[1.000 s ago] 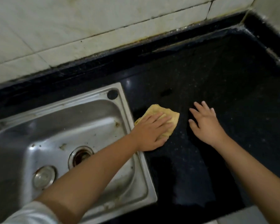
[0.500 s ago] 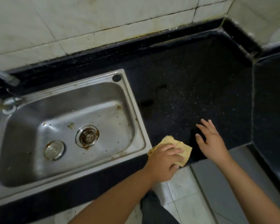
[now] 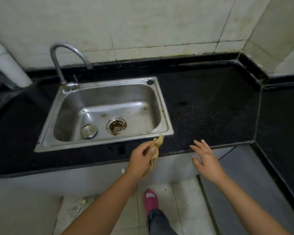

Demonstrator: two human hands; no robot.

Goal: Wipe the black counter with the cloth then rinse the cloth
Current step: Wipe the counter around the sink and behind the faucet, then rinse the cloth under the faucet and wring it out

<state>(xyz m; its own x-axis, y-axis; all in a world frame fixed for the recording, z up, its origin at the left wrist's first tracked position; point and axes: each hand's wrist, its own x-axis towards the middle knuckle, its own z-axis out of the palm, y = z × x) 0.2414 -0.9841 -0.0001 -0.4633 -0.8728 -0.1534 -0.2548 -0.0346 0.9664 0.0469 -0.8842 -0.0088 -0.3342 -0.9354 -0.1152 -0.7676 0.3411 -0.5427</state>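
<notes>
My left hand (image 3: 141, 158) grips the yellow cloth (image 3: 157, 145), bunched and hanging off the front edge of the black counter (image 3: 207, 107), just below the near right corner of the steel sink (image 3: 166, 116). The cloth's lower end dangles behind my wrist. To the right, my right hand (image 3: 204, 158) hovers over the counter's front edge, fingers spread and holding nothing. The curved tap (image 3: 61, 65) stands at the sink's back left corner, with no water running.
The sink basin has a rusty drain (image 3: 116, 127) and a loose plug (image 3: 88, 131). White tiled walls back the counter, which turns a corner at the right (image 3: 282, 124). Below are grey cabinet fronts, a tiled floor and my pink shoe (image 3: 150, 200).
My left hand dragged the cloth from beside the sink to the counter's front edge and lifted it off, now bunched. My right hand came back too. The view pulled back, showing the tap.
</notes>
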